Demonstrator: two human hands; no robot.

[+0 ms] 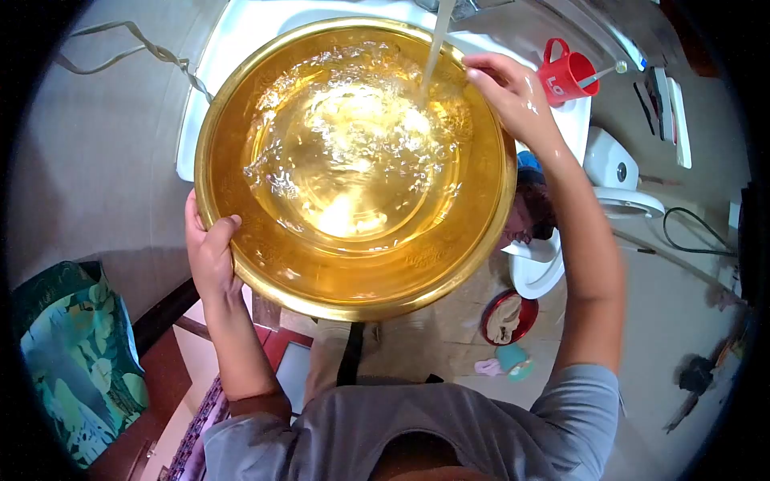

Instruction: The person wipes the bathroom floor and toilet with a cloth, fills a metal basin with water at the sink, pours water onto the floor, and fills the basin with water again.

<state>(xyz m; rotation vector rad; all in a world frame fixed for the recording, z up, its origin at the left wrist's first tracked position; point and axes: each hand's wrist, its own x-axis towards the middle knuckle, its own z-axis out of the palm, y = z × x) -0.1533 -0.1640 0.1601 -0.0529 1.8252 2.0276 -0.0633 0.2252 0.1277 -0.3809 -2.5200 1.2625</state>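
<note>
A large gold-coloured basin (377,309) rests over a white sink (189,152), with rippling water inside. A stream of water (435,56) falls into it near the upper right. My left hand (212,252) grips the lower left rim, its thumb over the edge and its fingers hidden beneath. At the upper right rim is my right hand (509,92), wet, its thumb and fingers curled round the basin's edge.
A red mug (568,76) holding a toothbrush stands right of the basin. A white toilet (613,160) is at the right. Lower down are a red bowl (529,321) with cloth and a green patterned bag (76,361) at the left.
</note>
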